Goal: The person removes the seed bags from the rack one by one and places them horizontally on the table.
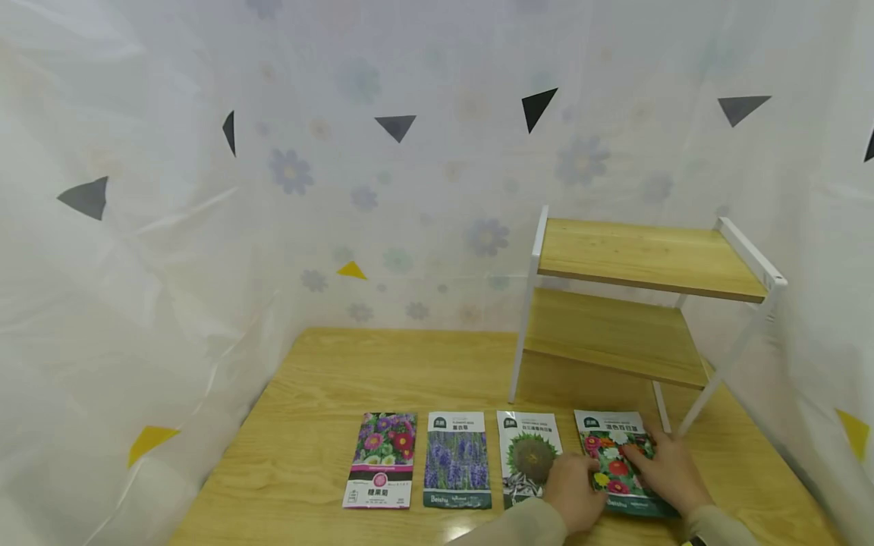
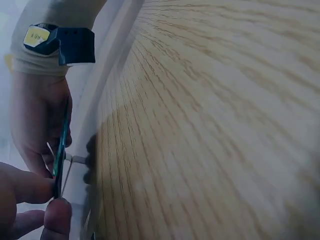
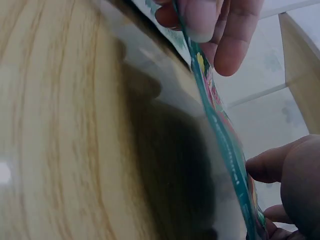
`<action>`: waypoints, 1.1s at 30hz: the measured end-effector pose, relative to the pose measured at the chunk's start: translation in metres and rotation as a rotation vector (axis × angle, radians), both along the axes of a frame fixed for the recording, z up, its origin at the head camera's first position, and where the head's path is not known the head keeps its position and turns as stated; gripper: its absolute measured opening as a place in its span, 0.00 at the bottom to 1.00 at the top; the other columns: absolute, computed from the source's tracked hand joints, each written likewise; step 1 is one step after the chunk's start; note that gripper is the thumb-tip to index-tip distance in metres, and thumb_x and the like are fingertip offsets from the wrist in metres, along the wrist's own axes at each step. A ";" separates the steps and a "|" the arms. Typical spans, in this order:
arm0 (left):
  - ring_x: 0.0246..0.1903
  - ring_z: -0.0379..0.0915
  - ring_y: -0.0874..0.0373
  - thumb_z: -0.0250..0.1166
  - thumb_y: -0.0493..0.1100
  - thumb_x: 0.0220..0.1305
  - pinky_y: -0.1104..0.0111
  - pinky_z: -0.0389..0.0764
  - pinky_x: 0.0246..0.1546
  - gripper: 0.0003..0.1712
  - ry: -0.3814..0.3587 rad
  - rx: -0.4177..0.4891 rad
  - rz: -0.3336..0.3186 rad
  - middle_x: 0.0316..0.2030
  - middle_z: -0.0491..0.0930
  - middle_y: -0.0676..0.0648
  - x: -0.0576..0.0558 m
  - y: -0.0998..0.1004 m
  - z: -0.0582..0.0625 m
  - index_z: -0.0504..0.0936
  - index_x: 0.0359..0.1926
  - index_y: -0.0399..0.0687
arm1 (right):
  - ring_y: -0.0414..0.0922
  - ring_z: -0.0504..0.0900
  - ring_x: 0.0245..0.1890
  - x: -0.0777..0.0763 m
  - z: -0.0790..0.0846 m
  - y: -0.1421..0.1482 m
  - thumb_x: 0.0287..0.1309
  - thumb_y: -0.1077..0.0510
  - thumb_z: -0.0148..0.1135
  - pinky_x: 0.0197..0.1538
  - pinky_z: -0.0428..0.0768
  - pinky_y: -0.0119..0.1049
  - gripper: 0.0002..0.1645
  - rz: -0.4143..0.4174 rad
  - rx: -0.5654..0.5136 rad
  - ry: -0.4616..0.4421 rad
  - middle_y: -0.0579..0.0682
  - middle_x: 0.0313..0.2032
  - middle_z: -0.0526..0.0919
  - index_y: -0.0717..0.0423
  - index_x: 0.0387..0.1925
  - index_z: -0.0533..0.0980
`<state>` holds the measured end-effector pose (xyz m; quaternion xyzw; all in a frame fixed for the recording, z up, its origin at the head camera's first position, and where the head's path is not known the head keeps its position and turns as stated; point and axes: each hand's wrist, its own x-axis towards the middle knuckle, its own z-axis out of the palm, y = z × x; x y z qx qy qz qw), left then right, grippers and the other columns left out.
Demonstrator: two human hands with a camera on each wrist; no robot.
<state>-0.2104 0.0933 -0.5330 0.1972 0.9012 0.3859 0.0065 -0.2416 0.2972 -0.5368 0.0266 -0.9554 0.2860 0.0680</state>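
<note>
A seed packet with red, pink and white flowers (image 1: 610,453) is the rightmost in a row on the wooden table. Its left edge is pinched between the thumb and fingers of my left hand (image 1: 575,491), and my right hand (image 1: 672,474) grips its right side. The right wrist view shows the packet's green lower edge (image 3: 225,150) raised off the tabletop, with a dark shadow under it. Beside my left hand, partly covered by it, lies the packet with a round green sunflower head (image 1: 529,453).
A two-tier wooden shelf (image 1: 649,254) with white legs stands behind the packets at the right. Farther left lie a purple lavender-like packet (image 1: 456,459) and a pink daisy-like packet (image 1: 382,447). White patterned sheeting (image 1: 423,182) surrounds the table (image 1: 287,455).
</note>
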 end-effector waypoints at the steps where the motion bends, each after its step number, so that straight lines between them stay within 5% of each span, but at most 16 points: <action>1: 0.44 0.74 0.65 0.72 0.43 0.52 0.72 0.75 0.47 0.18 -0.010 -0.023 -0.007 0.41 0.81 0.58 0.000 0.002 0.000 0.86 0.46 0.50 | 0.71 0.76 0.44 -0.001 -0.003 0.001 0.63 0.42 0.59 0.43 0.75 0.63 0.47 0.002 -0.004 -0.017 0.85 0.51 0.66 0.75 0.66 0.58; 10: 0.44 0.74 0.66 0.71 0.43 0.53 0.74 0.74 0.47 0.18 -0.056 -0.219 -0.091 0.42 0.80 0.57 -0.001 0.010 0.004 0.85 0.47 0.53 | 0.74 0.72 0.47 -0.008 -0.011 0.006 0.62 0.40 0.59 0.41 0.75 0.62 0.50 0.010 0.045 -0.098 0.85 0.50 0.64 0.75 0.67 0.55; 19: 0.31 0.71 0.64 0.70 0.44 0.54 0.75 0.76 0.34 0.17 -0.043 -0.425 -0.102 0.33 0.76 0.52 0.002 0.016 0.009 0.83 0.45 0.46 | 0.75 0.65 0.50 -0.009 -0.013 -0.001 0.62 0.40 0.57 0.48 0.69 0.68 0.49 -0.017 0.069 -0.105 0.84 0.50 0.63 0.80 0.64 0.58; 25: 0.38 0.72 0.64 0.71 0.45 0.52 0.76 0.76 0.37 0.24 0.006 -0.533 -0.156 0.45 0.78 0.50 0.001 0.017 0.005 0.81 0.52 0.43 | 0.74 0.65 0.49 -0.008 -0.015 -0.002 0.63 0.39 0.55 0.48 0.68 0.67 0.50 -0.030 0.076 -0.114 0.84 0.50 0.62 0.80 0.64 0.58; 33: 0.48 0.71 0.63 0.74 0.45 0.48 0.78 0.73 0.46 0.06 0.049 -0.588 -0.260 0.41 0.81 0.56 -0.004 0.020 0.001 0.88 0.30 0.56 | 0.74 0.64 0.51 -0.005 -0.013 -0.001 0.63 0.38 0.55 0.50 0.68 0.67 0.50 -0.015 0.045 -0.123 0.83 0.52 0.62 0.79 0.65 0.57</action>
